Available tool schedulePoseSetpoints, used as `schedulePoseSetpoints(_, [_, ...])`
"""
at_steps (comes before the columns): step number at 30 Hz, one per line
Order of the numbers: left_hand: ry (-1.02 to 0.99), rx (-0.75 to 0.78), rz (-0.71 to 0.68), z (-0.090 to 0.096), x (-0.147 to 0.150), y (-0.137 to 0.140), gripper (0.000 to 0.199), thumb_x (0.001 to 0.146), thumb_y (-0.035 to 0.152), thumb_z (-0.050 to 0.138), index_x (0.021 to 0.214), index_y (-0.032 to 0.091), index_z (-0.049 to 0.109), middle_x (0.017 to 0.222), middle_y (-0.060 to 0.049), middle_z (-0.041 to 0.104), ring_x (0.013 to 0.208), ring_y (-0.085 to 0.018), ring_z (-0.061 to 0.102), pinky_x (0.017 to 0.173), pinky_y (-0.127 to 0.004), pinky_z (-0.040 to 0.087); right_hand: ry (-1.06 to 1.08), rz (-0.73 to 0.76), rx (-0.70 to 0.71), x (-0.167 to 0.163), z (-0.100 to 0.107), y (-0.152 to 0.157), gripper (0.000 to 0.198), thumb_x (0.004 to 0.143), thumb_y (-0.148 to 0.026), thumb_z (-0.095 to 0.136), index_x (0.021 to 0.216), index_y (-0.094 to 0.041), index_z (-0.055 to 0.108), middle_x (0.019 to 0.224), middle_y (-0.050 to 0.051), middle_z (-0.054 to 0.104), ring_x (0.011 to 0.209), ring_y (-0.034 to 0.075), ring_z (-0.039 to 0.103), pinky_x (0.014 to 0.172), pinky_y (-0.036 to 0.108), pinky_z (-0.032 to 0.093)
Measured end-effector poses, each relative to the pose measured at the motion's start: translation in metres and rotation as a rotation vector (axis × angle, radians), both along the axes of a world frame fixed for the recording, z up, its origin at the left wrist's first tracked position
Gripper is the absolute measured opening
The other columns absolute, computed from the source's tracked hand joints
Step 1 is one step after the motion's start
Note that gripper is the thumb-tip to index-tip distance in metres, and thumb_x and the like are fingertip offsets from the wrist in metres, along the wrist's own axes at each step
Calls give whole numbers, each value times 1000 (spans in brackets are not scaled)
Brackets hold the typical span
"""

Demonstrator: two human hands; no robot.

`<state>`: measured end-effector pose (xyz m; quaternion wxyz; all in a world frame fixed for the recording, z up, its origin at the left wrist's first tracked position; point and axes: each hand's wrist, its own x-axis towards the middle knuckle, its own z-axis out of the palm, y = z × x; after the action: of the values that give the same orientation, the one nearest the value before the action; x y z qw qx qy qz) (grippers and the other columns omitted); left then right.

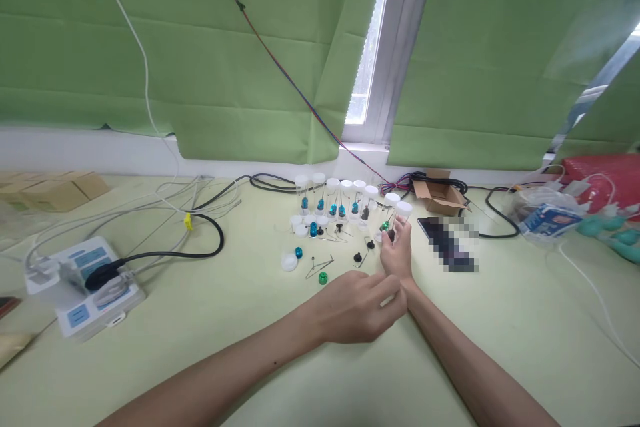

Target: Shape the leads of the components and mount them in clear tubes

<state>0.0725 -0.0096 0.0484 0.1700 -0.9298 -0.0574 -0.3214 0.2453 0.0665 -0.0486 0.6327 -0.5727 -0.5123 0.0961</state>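
My right hand (pixel 397 252) is closed around a clear tube with a white cap (pixel 403 208), standing at the right end of a row. In front of it, my left hand (pixel 367 307) has curled fingers pressed together near my right wrist; what they hold, if anything, is hidden. Several capped tubes (pixel 347 195) stand upright along the row, with blue, green or dark pieces and thin rods inside. Nearer lie a green knob (pixel 323 277), a blue knob (pixel 299 252), black knobs (pixel 357 257), bent hex keys (pixel 320 267) and a loose white cap (pixel 289 261).
On the left sits a power strip (pixel 100 293) with plugs and cables. An open cardboard box (pixel 440 193) and a partly blurred phone (pixel 447 243) lie to the right. Black cables (pixel 273 181) run behind the tubes. Farther right is a plastic bag with a blue box (pixel 550 220).
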Motion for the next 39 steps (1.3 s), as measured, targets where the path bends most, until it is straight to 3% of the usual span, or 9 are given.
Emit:
schedulePoseSetpoints(7, [39,10,26,-10,3,-1,18,88,5,44,90,12,61,69,0,51,52,-11,41,39,-26,27,-45,63,-105,4,9,4,36,85,-30,56,119,-20,50,127,15,58,122,29,53,104,51,40])
schedulePoseSetpoints(10, [74,0,11,-15,4,-3,17,89,6,45,89,12,61,70,0,52,53,-11,42,41,-26,29,-39,38,-94,3,14,1,45,83,-31,61,124,-19,48,127,17,56,123,31,51,105,53,38])
schedulePoseSetpoints(14, [102,-14,-24,-25,5,-7,18,89,6,46,87,13,62,70,-1,52,54,-12,43,42,-27,30,-28,-142,68,-4,26,-9,65,80,-34,67,134,-15,37,132,21,44,127,33,43,107,54,35])
schedulePoseSetpoints(17, [94,-4,-45,-35,5,-9,17,88,7,47,87,13,62,71,-2,53,57,-13,46,43,-27,33,-103,-290,208,-11,38,-20,49,86,-31,60,128,-16,39,123,18,46,116,31,47,102,52,38])
schedulePoseSetpoints(19, [76,-9,-24,-42,2,-9,16,88,7,47,88,12,62,70,-2,54,55,-13,46,42,-28,33,-154,-306,230,-16,44,-26,38,88,-29,56,122,-17,42,115,16,48,108,30,49,98,52,39])
schedulePoseSetpoints(27, [-3,-120,62,-54,-23,-6,14,86,10,46,93,13,58,69,-2,55,55,-14,49,43,-29,34,-210,-245,247,-29,42,-35,25,90,-23,51,113,-19,45,103,10,48,93,26,49,89,49,42])
schedulePoseSetpoints(33, [-91,-196,141,-54,-22,-3,16,85,7,45,80,16,57,64,0,50,49,-13,40,42,-29,29,-323,-32,176,-35,36,-36,12,92,-17,46,103,-20,49,98,7,50,92,23,50,84,42,45])
schedulePoseSetpoints(39, [-5,-192,111,-53,-47,-8,18,85,6,43,88,15,58,67,-2,54,53,-15,46,44,-28,37,-412,106,134,-36,33,-32,10,94,-15,43,98,-20,50,94,7,51,91,23,51,83,40,46])
